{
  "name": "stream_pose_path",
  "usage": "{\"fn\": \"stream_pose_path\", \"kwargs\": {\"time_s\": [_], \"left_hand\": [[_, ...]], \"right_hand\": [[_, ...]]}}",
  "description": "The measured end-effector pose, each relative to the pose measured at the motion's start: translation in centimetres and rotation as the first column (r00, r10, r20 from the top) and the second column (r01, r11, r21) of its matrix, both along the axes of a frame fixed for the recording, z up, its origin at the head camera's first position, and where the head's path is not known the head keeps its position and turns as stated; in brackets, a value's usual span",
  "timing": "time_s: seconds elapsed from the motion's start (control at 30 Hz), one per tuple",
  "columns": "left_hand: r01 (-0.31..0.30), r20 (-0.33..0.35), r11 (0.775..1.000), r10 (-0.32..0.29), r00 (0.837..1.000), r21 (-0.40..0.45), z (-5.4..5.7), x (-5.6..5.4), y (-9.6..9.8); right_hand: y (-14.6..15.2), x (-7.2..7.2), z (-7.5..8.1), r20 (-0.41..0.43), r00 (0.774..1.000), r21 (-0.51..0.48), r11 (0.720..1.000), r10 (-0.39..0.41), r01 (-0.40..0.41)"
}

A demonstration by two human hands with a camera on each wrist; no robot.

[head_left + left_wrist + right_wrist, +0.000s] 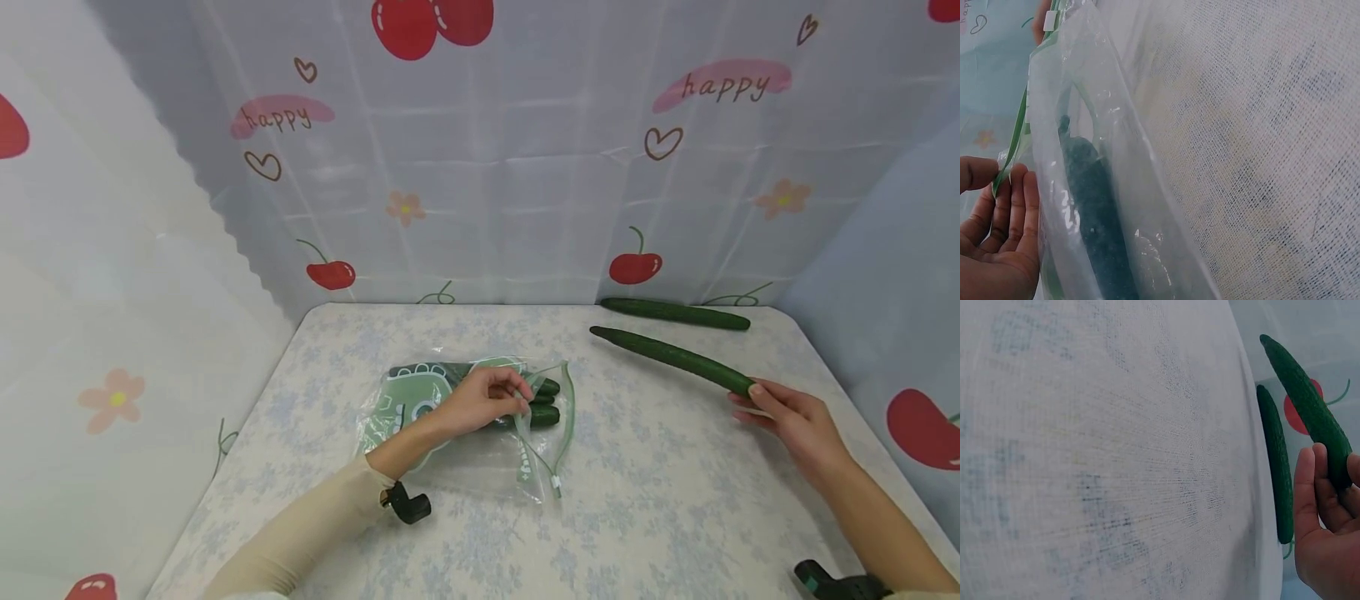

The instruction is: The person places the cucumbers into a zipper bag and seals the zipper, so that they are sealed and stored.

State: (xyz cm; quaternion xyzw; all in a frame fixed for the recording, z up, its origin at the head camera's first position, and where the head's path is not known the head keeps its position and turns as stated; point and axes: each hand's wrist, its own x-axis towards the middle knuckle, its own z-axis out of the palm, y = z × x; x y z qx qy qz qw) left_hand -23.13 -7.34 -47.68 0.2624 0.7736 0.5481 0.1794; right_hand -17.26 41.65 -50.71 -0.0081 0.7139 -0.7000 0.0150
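A clear zip bag (480, 471) with a green cartoon print lies on the table, its slider edge facing right. Inside it are cucumbers (546, 416), their ends showing near the open mouth. My left hand (480, 402) pinches the bag's green-edged rim between thumb and fingers; the left wrist view shows this pinch (1000, 181) close up. On the right, my right hand (798, 421) grips one end of a long cucumber (675, 357), which is raised and points left toward the bag. Another cucumber (675, 313) lies along the table's back edge.
The table (300, 517) has a pale blue floral cloth. Behind it hangs a printed curtain (510, 183) with cherries and "happy" lettering, and similar sheets stand at both sides. A white slider (556, 482) sits at the near end of the bag's zip.
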Motion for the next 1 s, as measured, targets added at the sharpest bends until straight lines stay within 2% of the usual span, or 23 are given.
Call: {"fn": "stream_pose_path", "kwargs": {"time_s": [0.23, 0.53, 0.8, 1.0], "left_hand": [[0.013, -0.007, 1.0, -0.013, 1.0, 0.006, -0.2, -0.1, -0.1], [0.024, -0.03, 1.0, -0.023, 0.999, 0.006, 0.0, -0.2, 0.4], [0.031, -0.032, 0.999, -0.031, 0.999, 0.011, 0.1, 0.1, 0.2], [0.034, -0.034, 0.999, -0.033, 0.999, 0.026, 0.2, 0.2, 0.3]], "right_hand": [[-0.1, 1.6, 0.6, -0.032, 0.998, -0.033, 0.998, 0.052, -0.053], [-0.8, 4.1, 1.7, -0.053, 0.995, -0.107, 0.991, 0.081, -0.086], [-0.9, 5.4, 1.9, 0.008, 0.991, -0.091, 0.987, 0.137, -0.135], [-1.0, 6.0, 1.7, 0.051, 0.979, -0.095, 0.977, 0.199, -0.193]]}}
